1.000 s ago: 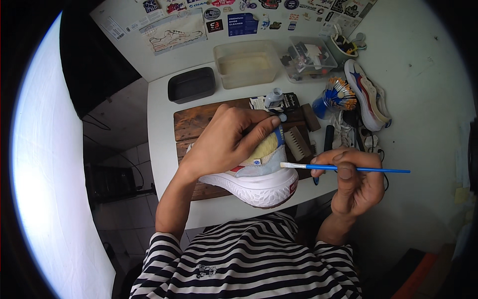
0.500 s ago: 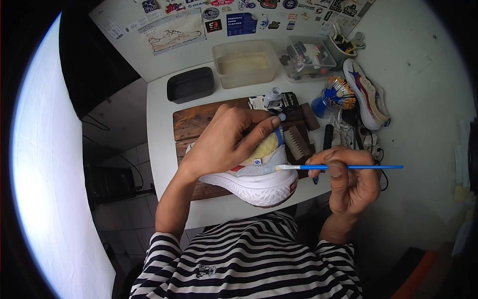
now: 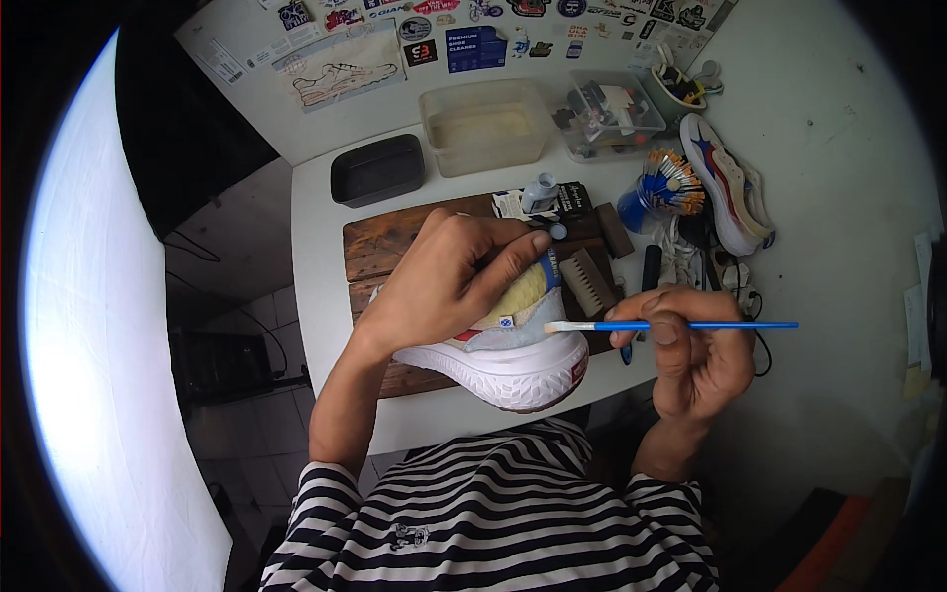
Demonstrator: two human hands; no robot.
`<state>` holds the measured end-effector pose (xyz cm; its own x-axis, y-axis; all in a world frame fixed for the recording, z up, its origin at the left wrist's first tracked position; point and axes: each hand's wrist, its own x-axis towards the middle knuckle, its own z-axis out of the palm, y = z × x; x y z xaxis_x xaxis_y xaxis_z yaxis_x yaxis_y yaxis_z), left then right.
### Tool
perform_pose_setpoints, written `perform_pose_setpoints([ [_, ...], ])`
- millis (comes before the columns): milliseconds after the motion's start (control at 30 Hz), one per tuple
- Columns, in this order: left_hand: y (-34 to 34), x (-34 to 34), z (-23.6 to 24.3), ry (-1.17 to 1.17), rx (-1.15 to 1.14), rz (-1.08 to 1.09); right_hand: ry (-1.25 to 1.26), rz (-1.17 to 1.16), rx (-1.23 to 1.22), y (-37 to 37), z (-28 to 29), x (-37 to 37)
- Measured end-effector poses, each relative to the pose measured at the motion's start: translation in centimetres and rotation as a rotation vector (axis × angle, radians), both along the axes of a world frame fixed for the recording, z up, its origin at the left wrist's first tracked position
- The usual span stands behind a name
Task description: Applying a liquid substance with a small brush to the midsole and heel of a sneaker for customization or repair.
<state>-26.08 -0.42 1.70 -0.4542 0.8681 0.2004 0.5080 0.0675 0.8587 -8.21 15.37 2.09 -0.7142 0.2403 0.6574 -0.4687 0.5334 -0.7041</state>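
Note:
A sneaker [image 3: 508, 367] with a thick white sole and a grey-blue, yellow and red upper rests over a dark wooden board [image 3: 380, 234]. My left hand [image 3: 449, 271] is closed over the shoe's collar, thumb along the yellow lining, and it hides much of the upper. Between the thumb and fingers of my right hand [image 3: 695, 345] lies a thin blue paintbrush [image 3: 725, 325], held nearly level. Its pale bristles touch the grey-blue heel panel just above the sole. Beyond the shoe stands an uncapped small bottle [image 3: 540, 193]; a small round cap [image 3: 558, 232] lies near it.
A wooden-backed brush [image 3: 588, 281] lies right of the shoe. Behind are a black tub [image 3: 377, 171], a clear basin [image 3: 488, 128] and a box of small items [image 3: 614, 118]. A cup of paintbrushes [image 3: 641, 212] and another sneaker [image 3: 723, 187] stand at the right.
The brush tip has shifted slightly left and up along the heel panel. The shoe's heel has moved a touch to the left. Both hands keep their holds.

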Motion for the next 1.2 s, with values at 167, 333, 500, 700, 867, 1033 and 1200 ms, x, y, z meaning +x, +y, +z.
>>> perform_pose_setpoints([
  [167,-0.1,0.0,0.1,-0.02,0.0,0.004,0.083,-0.017,-0.092,-0.1,-0.2,-0.1],
  [333,-0.4,0.0,0.1,0.0,0.004,0.014,0.043,0.095,-0.181,0.1,-1.3,-0.3],
  [500,-0.4,-0.1,-0.1,0.003,0.045,0.009,0.059,0.067,-0.285,0.7,-1.7,0.0],
  [700,-0.5,0.0,0.1,-0.011,0.032,0.014,0.047,0.077,-0.292,0.8,-2.3,-0.1],
  [867,-0.5,-0.2,-0.5,0.001,0.06,0.01,0.094,0.051,-0.319,0.6,-2.2,-0.1],
  [1033,-0.6,0.0,-0.2,-0.045,0.045,0.021,0.048,0.028,-0.274,0.8,-2.3,-0.2],
  [1200,-0.5,0.1,-0.4,-0.03,0.062,0.026,0.085,0.043,-0.294,0.2,-2.0,-0.4],
])
